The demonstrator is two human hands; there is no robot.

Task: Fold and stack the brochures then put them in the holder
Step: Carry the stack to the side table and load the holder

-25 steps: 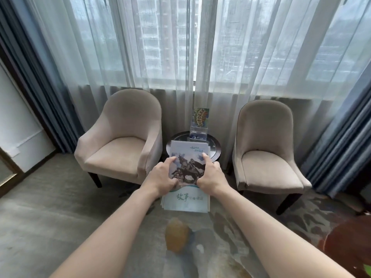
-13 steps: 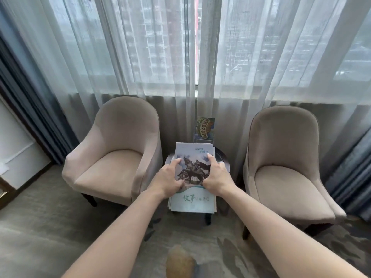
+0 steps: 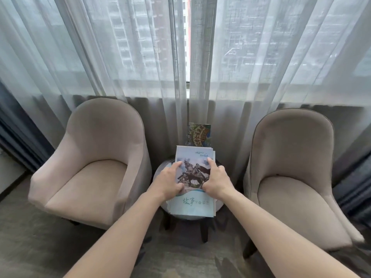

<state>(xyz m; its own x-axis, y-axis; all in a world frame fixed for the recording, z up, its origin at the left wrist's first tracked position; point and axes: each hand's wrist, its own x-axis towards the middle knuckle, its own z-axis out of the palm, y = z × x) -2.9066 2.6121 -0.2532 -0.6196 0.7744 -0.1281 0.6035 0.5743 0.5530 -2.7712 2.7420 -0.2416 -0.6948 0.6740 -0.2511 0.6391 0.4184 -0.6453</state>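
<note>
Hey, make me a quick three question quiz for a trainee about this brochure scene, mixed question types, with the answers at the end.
1. True or false: both hands, the left hand and the right hand, hold the stack of brochures.
2. What lies under the stack? A) the left armchair B) the round side table C) the floor
3. Fill in: the colourful brochure stands upright ____ the stack, near the curtain.

Key: 1 true; 2 B; 3 behind.
</note>
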